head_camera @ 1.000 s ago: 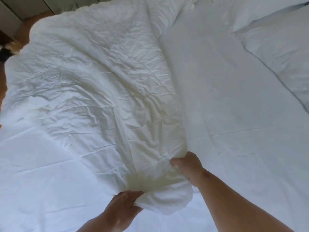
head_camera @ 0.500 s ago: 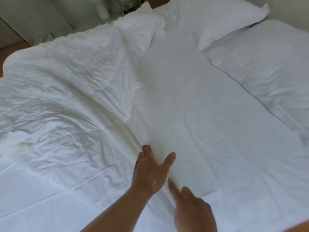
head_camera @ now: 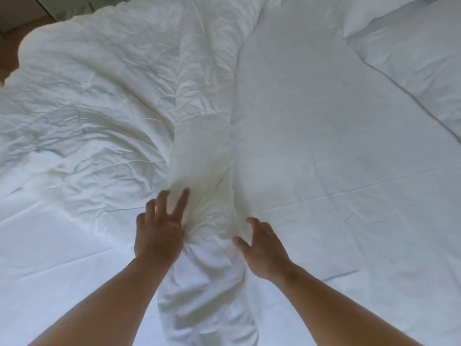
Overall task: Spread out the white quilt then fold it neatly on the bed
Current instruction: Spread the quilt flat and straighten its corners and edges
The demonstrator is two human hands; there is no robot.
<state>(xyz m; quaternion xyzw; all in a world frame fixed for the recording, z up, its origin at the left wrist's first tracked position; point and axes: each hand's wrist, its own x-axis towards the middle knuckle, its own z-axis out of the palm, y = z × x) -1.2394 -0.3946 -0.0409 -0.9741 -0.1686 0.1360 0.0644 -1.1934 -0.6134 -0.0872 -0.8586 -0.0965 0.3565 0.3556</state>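
Pressing quilt (head_camera: pixel 104 101) now — both hands open, released.

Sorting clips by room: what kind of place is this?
Most likely a bedroom: a bed sheet stretched flat, a rumpled white quilt on it, and a pillow at the far end.

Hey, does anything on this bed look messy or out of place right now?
Yes. The white quilt is heaped and creased on the left side of the bed rather than spread flat, and a twisted bunch of it trails toward the camera between the left hand and right hand. The sheet on the right lies smooth.
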